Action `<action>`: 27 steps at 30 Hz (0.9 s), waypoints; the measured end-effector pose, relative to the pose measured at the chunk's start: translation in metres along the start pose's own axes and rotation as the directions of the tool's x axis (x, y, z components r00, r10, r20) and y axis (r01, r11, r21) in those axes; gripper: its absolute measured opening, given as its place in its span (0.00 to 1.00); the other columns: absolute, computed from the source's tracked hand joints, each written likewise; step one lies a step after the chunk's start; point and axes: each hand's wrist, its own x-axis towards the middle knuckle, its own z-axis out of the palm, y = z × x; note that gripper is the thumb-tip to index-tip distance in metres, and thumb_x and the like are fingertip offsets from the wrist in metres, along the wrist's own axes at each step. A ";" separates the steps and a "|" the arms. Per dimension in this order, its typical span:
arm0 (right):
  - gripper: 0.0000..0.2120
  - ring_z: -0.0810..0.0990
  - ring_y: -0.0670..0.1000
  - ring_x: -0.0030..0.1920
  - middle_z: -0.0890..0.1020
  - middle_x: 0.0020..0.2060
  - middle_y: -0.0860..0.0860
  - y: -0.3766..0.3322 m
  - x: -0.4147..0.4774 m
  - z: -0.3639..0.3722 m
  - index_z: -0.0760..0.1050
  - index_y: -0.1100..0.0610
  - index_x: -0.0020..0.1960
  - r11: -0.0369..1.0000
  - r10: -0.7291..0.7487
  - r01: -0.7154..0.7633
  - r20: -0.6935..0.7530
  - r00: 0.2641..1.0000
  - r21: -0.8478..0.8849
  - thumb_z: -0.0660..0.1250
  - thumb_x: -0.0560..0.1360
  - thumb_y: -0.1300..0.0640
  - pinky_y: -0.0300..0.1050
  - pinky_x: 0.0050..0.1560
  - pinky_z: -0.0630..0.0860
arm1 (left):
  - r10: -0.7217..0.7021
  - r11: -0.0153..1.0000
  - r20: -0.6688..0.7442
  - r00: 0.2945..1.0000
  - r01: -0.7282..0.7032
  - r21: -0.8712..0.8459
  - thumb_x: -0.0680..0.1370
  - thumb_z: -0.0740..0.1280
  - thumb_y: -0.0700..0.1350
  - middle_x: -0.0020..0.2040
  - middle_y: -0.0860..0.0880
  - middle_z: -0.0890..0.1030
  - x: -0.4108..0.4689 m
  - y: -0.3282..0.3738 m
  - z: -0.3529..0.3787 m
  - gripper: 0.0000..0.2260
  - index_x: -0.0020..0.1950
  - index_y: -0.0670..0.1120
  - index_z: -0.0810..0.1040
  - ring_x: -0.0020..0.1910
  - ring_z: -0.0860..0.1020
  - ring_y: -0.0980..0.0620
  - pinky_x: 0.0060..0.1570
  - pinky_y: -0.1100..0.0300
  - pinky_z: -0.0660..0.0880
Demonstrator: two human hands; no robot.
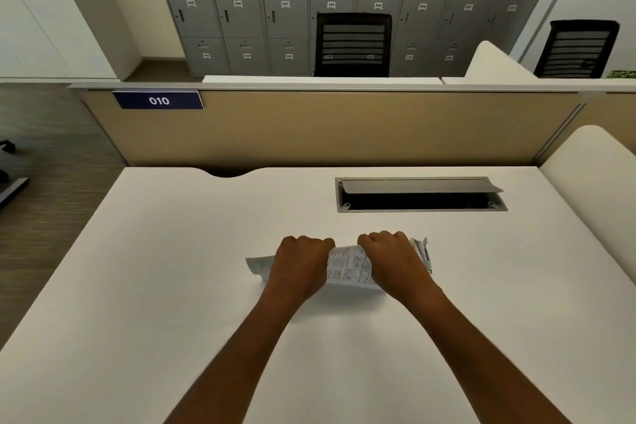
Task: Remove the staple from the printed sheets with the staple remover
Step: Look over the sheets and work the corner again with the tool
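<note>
Left hand [298,265] and right hand [392,260], both curled knuckles-up, grip the bowed white printed paper sheets [348,268] over the white desk top [172,251]. The silvery metal staple remover [422,253] juts out just beside the right hand; whether it is held cannot be told. With the staple hidden, tugging the sheets could tear the stapled corner.
</note>
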 end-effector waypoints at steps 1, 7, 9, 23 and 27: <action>0.14 0.82 0.55 0.50 0.84 0.51 0.53 0.000 0.000 0.001 0.75 0.57 0.59 1.000 0.000 0.000 -0.011 1.000 0.008 0.71 0.75 0.55 0.46 0.53 0.73 | -0.002 1.000 0.000 1.000 0.002 -0.006 0.80 0.66 0.52 0.45 0.50 0.85 0.000 0.000 0.001 0.07 0.54 0.51 0.79 0.44 0.84 0.49 0.49 0.56 0.80; 0.14 0.82 0.53 0.53 0.84 0.52 0.49 0.013 -0.009 0.004 0.75 0.53 0.61 0.994 0.077 -0.069 -0.097 0.992 0.083 0.69 0.76 0.55 0.49 0.61 0.68 | -0.006 1.000 -0.006 1.000 0.006 -0.019 0.80 0.64 0.48 0.49 0.50 0.85 0.000 -0.002 -0.001 0.08 0.58 0.52 0.79 0.46 0.84 0.48 0.49 0.54 0.80; 0.16 0.82 0.53 0.54 0.85 0.53 0.49 0.026 -0.017 0.003 0.75 0.53 0.63 0.948 0.196 -0.142 -0.172 0.965 0.283 0.70 0.77 0.57 0.52 0.65 0.67 | -0.016 0.999 -0.028 0.999 0.015 -0.051 0.81 0.63 0.48 0.50 0.50 0.86 -0.001 -0.008 -0.005 0.09 0.59 0.52 0.79 0.46 0.84 0.48 0.47 0.54 0.81; 0.06 0.84 0.44 0.41 0.88 0.46 0.51 0.054 -0.053 -0.007 0.85 0.53 0.51 0.178 0.430 -0.087 0.002 0.903 0.980 0.74 0.75 0.55 0.31 0.36 0.77 | -0.085 0.640 -0.056 0.995 0.012 -0.768 0.77 0.68 0.52 0.46 0.60 0.86 -0.026 -0.054 -0.040 0.08 0.52 0.55 0.86 0.44 0.84 0.60 0.41 0.69 0.80; 0.06 0.86 0.47 0.43 0.88 0.45 0.52 0.048 -0.048 -0.017 0.85 0.55 0.50 0.178 0.425 -0.016 -0.062 0.903 0.984 0.73 0.75 0.55 0.33 0.37 0.78 | -0.153 0.542 -0.042 0.987 0.048 -0.839 0.77 0.70 0.53 0.48 0.58 0.87 -0.033 -0.061 -0.029 0.10 0.54 0.52 0.86 0.45 0.86 0.57 0.45 0.61 0.84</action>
